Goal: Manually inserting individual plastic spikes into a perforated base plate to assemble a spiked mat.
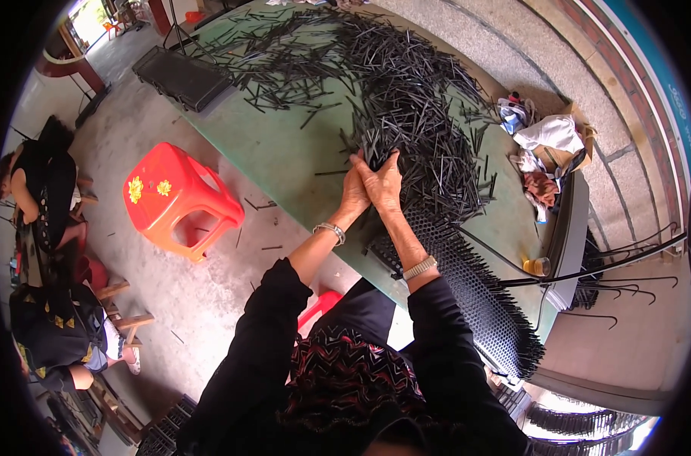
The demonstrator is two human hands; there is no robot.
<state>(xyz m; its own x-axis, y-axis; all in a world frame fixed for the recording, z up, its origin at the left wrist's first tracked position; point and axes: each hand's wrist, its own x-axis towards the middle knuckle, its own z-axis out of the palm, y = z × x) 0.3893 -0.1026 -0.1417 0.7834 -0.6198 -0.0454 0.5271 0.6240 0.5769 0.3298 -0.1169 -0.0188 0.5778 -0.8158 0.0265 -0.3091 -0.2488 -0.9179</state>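
Observation:
My left hand (355,190) and my right hand (383,182) are pressed together side by side, both gripping a bundle of thin black sticks (377,140) at the near edge of a big heap of black sticks (414,91). The heap covers much of a green table (285,152). Just below my hands lies a black perforated tray (475,296) with many sticks standing in its holes. I wear a metal bracelet on the left wrist and a watch on the right.
A red plastic stool (178,199) stands on the concrete floor to the left. A black crate (180,76) rests at the table's far left edge. Cloths and a cardboard box (547,144) lie at the right, with a small cup (538,266). Two people sit at far left (45,190).

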